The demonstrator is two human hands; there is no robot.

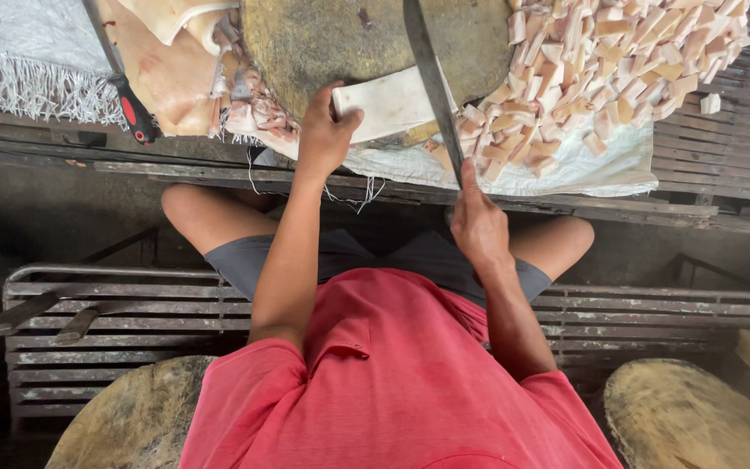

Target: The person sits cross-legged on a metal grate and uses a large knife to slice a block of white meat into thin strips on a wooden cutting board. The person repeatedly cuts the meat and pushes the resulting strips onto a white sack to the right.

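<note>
The left hand (325, 130) presses down on a pale slab (390, 104) lying at the near edge of the round block (332, 35), fingers curled over its left end and thumb against its edge. The right hand (477, 221) is closed tight round the handle of a long knife (431, 78), whose blade stands across the slab's right end. Cut cubes (618, 61) are heaped on the white cloth (601, 169) to the right, with uncut sheets (167, 69) and a red-and-black tool (136, 117) to the left.
</note>
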